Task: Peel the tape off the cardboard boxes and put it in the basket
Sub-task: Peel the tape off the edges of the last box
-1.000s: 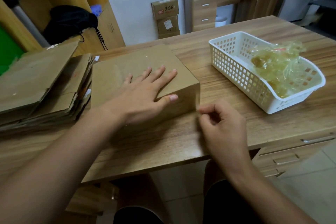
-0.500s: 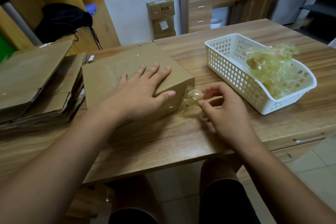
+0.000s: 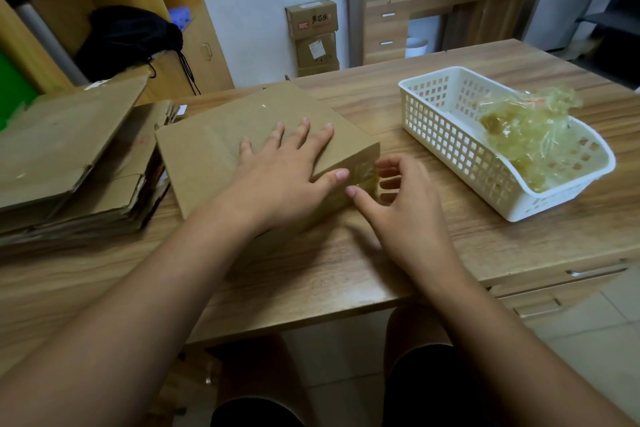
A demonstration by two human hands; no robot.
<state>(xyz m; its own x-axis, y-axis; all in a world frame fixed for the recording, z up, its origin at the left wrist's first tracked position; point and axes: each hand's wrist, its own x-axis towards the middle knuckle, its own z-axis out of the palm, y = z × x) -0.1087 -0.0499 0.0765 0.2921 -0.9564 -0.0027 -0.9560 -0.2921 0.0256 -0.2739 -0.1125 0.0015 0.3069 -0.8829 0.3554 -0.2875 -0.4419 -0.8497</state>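
Two hands, centre frame: left hand [image 3: 280, 177] open flat on the box [image 3: 221, 139]; right hand [image 3: 405, 208], lately pulling the tape [image 3: 364, 170], now spread-fingered beside it at the box's corner. We judge peeling unfinished.

Right hand [image 3: 405, 208] fingertips blurred at box [image 3: 221, 149] corner, tape [image 3: 364, 172] grip unclear; cardboard stack [image 3: 62, 156] cut off by L edge.
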